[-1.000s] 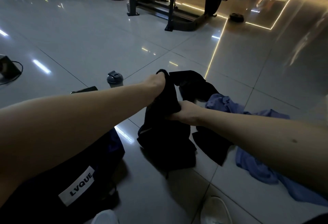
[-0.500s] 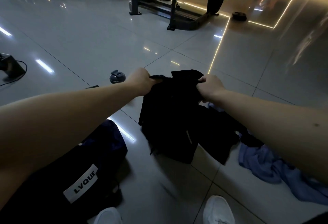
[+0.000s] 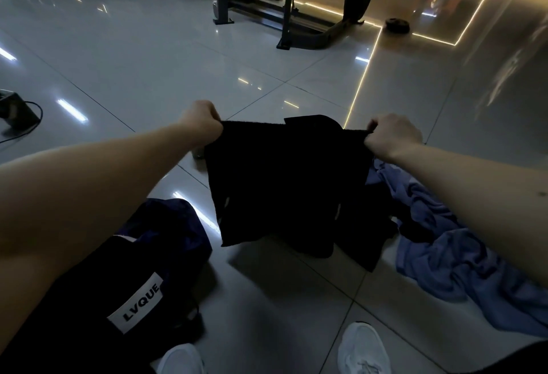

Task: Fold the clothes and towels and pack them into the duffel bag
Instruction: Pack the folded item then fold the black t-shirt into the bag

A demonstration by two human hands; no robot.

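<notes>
The cloth is plain black all over, no print. The crumpled garment is a soft lavender blue. The bag is black and dark navy, with a white label lettered in black. The shoes are white. The floor is glossy pale grey tile, crossed by a glowing yellow line.

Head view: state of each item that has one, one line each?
black cloth: unfolded, held up stretched between both hands
left hand: grips its left top corner
right hand: grips its right top corner
blue garment: crumpled on the floor, unfolded
duffel bag: on the floor; open or zipped, cannot tell
</notes>
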